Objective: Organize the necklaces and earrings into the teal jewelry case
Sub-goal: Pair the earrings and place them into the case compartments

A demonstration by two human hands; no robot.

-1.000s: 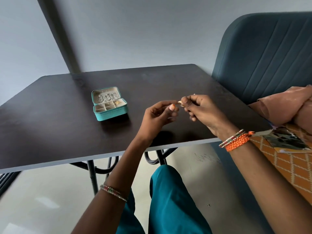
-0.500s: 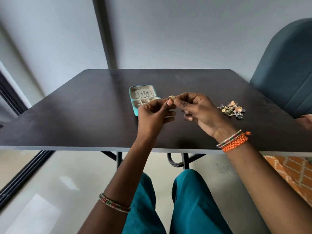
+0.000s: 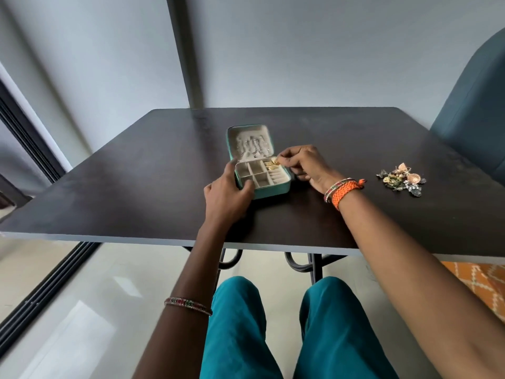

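Teal on the outside and pale grey inside, the small rectangular zip jewelry case (image 3: 261, 178) sits open near the middle of my dark brown table (image 3: 136, 192). Its lid stands tilted back on the far side, and its long axis runs away from me, angled slightly to the right. Necklaces hang in the lid, too blurred to tell apart. I can read no brand or writing on it. My left hand (image 3: 228, 194) grips the near left corner of the tray, fingers along the left wall and thumb curled over the front rim. My right hand (image 3: 303, 165) is at the far right compartment, thumb and forefinger pinching a small gold earring (image 3: 275, 161) above other gold pieces lying there. Well to the right on the table lies a loose heap of peach, gold and dark metal earrings (image 3: 401, 180).
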